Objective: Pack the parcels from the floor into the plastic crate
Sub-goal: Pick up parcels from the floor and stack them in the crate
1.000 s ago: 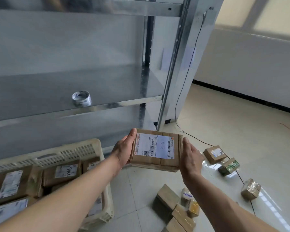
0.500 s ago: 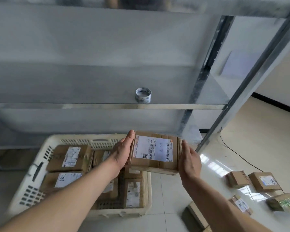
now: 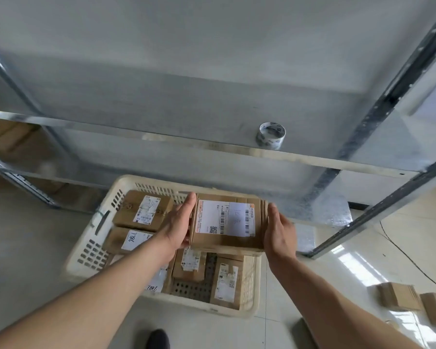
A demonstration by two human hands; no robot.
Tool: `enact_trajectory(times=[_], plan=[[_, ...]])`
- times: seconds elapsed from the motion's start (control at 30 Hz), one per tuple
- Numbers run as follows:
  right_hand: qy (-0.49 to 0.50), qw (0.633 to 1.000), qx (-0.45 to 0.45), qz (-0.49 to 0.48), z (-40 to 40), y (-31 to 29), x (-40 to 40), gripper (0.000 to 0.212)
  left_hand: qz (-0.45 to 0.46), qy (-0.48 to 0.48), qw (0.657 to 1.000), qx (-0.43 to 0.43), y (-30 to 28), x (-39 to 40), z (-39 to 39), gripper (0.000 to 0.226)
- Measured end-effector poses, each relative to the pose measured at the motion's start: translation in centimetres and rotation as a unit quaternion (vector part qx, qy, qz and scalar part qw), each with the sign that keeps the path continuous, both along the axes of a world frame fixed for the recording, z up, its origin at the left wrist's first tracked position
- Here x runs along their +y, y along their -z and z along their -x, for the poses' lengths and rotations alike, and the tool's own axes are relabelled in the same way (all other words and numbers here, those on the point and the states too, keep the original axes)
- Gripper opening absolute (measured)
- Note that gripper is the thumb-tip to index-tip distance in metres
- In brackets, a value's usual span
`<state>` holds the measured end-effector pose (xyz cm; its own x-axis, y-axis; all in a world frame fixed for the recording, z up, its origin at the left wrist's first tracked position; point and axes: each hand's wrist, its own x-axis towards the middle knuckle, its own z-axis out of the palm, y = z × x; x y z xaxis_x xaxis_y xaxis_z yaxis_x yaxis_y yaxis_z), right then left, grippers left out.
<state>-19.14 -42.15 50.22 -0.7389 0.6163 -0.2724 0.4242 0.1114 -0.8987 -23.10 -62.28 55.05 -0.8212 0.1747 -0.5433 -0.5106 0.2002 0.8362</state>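
Note:
I hold a flat cardboard parcel (image 3: 227, 244) with a white shipping label level between both hands, above the far right part of the cream plastic crate (image 3: 87, 250). My left hand (image 3: 178, 227) grips its left edge, thumb up along the side and fingers underneath. On the opposite edge, my right hand (image 3: 280, 233) holds it the same way. The crate stands on the floor and holds several labelled parcels, among them one at the far left (image 3: 142, 210) and one at the near right (image 3: 225, 280).
A metal shelf (image 3: 161, 139) runs right behind the crate, with a roll of tape (image 3: 271, 136) on its edge. Its slanting posts (image 3: 378, 212) stand to the right. More parcels (image 3: 398, 295) lie on the tiled floor at lower right, near a thin cable (image 3: 400, 250). My shoe (image 3: 157, 338) shows at the bottom.
I have turned left with the parcel: the crate has come from the left edge to the middle, under my hands, and the parcel is lower over it. My grip is the same.

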Motion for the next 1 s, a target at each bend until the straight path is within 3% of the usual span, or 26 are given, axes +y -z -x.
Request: enact_trajectory(times=[0.57, 0.83, 1.0], plan=[[0.02, 0.997, -0.078, 0.003, 8.0, 6.5, -13.6, 0.051, 0.011, 0.073, 0.995, -0.066, 7.5, -13.3, 11.1, 0.048], [0.022, 0.982, -0.184, 0.033, 7.6, 12.3, -17.6, 0.074, 0.05, 0.092, 0.986, -0.131, 13.3, -16.9, 11.9, 0.051], [0.011, 0.967, -0.248, 0.055, 6.2, 16.2, -18.5, 0.077, 0.075, 0.11, 0.975, -0.179, 18.0, -18.3, 9.9, 0.054]])
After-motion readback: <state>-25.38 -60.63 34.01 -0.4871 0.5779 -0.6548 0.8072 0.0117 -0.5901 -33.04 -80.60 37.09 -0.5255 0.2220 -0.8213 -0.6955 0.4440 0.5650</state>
